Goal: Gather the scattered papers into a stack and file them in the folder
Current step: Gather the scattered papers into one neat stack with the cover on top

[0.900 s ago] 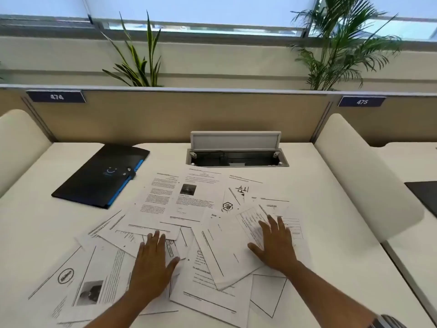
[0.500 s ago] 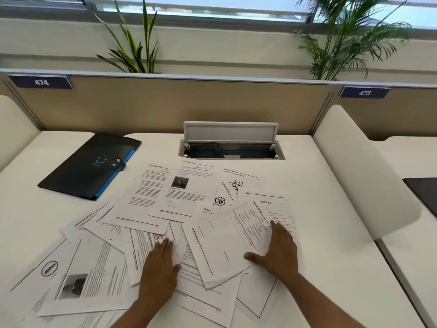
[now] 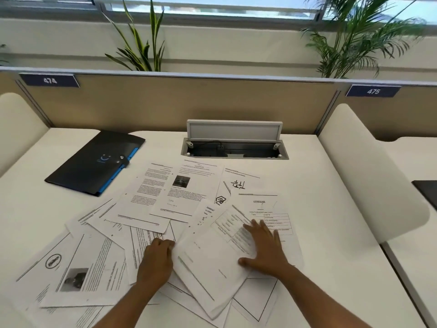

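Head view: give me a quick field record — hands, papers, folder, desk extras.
left hand: fingers curled at a sheet's edge, on the papers
right hand: flat, fingers spread, pressing a tilted sheet
papers: scattered, overlapping, not stacked
folder: black, blue edge, closed, far left of the papers, apart from them
cable box: lid up, behind papers
desk: white
labels: 474, 475

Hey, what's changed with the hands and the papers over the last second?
The left hand has slid right toward the other hand, and its fingers have curled at the edge of a tilted sheet. The right hand still presses flat on that sheet, which has shifted slightly. The black folder stays closed at the far left, and the papers remain scattered.
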Demonstrator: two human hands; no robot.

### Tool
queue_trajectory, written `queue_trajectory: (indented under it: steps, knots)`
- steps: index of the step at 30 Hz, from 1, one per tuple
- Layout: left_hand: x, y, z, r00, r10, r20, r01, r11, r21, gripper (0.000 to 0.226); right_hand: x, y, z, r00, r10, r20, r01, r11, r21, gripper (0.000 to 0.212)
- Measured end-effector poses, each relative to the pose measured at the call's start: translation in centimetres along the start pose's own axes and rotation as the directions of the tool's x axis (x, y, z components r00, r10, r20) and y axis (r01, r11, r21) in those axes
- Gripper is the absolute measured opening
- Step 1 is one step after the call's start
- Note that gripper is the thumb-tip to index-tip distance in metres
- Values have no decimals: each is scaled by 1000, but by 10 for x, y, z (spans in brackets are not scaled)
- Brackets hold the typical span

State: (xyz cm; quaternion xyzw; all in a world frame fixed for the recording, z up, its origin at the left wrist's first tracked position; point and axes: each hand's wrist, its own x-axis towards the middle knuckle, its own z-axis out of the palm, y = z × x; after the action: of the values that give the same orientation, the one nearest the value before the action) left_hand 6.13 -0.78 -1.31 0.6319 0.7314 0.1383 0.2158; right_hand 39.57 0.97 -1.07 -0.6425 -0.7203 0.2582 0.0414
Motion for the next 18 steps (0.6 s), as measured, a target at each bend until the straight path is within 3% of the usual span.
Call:
queue_trajectory:
  steps: [3, 5, 7, 9, 12, 15, 18]
  knots:
    - [8, 7, -5, 997, -41, 64, 40, 999, 24, 35, 7, -15, 3, 994, -95, 58, 95, 996, 1, 102]
    - [12, 11, -5, 992, -53, 115, 46, 997, 64, 42, 9, -20, 4, 997, -67, -46, 68, 997, 21, 94]
    - [15, 12, -5, 985, -63, 163, 50, 995, 85, 46, 10, -15, 1, 957, 103, -270, -90, 994, 62, 85]
    - [18, 15, -8, 978, -86, 192, 66, 992, 104, 46, 9, -1, -5, 837, 373, -401, -343, 928, 148, 87]
    - [20, 18, -9, 969, -115, 217, 92, 989, 114, 48, 4, 24, -13, 686, 638, -350, -596, 769, 232, 106]
    - [25, 17, -8, 955, -129, 266, 117, 991, 62, 50, -1, 41, -12, 690, 652, -315, -640, 752, 158, 119]
    - [33, 19, -10, 948, -98, 302, 107, 994, -15, 49, 1, 47, -14, 716, 656, -239, -608, 754, 249, 124]
